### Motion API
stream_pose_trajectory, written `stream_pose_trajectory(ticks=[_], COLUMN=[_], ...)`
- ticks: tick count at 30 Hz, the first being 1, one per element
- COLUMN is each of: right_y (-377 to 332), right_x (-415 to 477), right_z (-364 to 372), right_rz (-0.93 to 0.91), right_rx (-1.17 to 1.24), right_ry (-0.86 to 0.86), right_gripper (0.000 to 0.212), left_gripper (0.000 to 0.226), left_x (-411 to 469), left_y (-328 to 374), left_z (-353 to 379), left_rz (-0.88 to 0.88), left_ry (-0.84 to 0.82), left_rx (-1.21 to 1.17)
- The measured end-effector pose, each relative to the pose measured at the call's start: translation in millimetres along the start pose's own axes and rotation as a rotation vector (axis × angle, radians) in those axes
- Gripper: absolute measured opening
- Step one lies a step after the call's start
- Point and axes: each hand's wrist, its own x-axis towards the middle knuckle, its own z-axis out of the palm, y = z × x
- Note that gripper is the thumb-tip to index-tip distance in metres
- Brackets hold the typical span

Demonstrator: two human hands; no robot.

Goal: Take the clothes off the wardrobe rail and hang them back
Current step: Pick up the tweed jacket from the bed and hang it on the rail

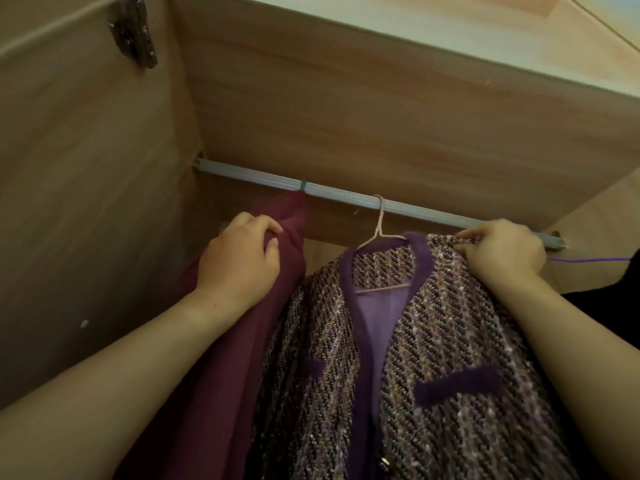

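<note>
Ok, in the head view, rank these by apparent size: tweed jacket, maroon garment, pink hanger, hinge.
1. tweed jacket, also nearest the camera
2. maroon garment
3. pink hanger and hinge: they look alike, so unranked; the frame edge cuts off the hinge.

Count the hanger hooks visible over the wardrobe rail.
2: a green hook above the maroon garment at left, a pink hook above the tweed jacket at centre. The right hand may hide another.

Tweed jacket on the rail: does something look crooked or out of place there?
Yes. The tweed jacket sits lopsided on its pink hanger: the right hand pinches one shoulder up beside the rail, while the other shoulder droops much lower. Nothing looks torn.
</note>
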Motion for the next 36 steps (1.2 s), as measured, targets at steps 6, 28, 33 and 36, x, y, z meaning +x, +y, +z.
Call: stream_pose_trajectory(ticks=[6, 28, 33, 36], right_y=[-32.3, -7.5, 7.1, 22.1], right_x=[-23.7, -223.4, -263.9, -292.5], right_z=[1.5, -22.6, -31.6, -41.0], right_rz=[-0.087, -0.111, -0.093, -0.083], right_rx=[0.037, 0.418, 0.37, 0.392], right_ry=[0.022, 0.0, -0.054, -0.112], right_gripper=[0.022, 0.072, 0.068, 0.066], left_gripper=[0.018, 0.062, 0.06, 0.061], left_x=[-4.1, -127.3, -160.5, -181.8], left_y=[5.7, -4.3, -3.2, 2.6], left_z=[-0.7, -29.3, -43.5, -56.7], left_rz=[0.009, 0.003, -0.023, -0.066], left_ry=[-0.009, -0.259, -0.33, -0.399], left_rx=[-0.012, -0.14, -0.138, -0.144])
